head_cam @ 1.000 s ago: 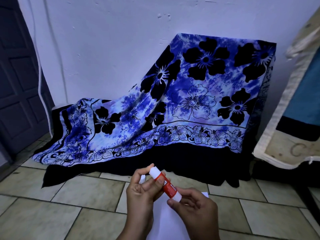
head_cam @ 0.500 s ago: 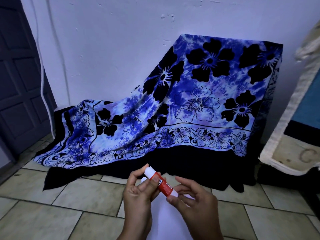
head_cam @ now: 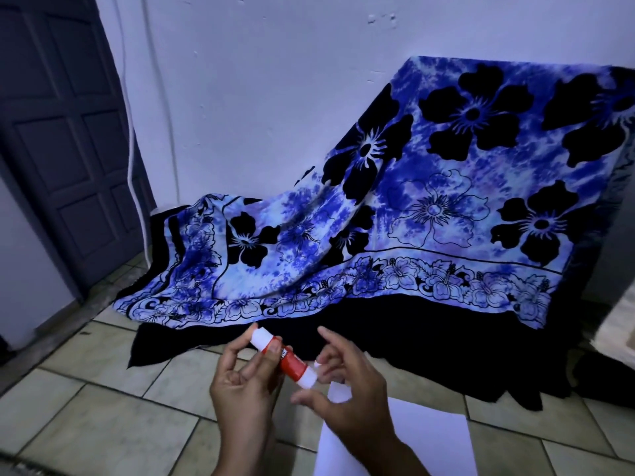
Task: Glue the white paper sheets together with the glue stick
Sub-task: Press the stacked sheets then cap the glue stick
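I see a pale tiled floor [head_cam: 103, 424] with dark grout lines. White paper [head_cam: 429, 441] lies flat on it at the near edge, right of the middle; it may be more than one sheet. Along the far edge, a blue flowered cloth [head_cam: 275, 269] spreads its black hem over the tiles.

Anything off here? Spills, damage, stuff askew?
Nothing spilled or damaged. Left hand holds the red-and-white glue stick; the white paper sheet lies flat on the tiled floor. Only the blue floral cloth hangs lopsided, high on the right, slumped to the floor on the left.
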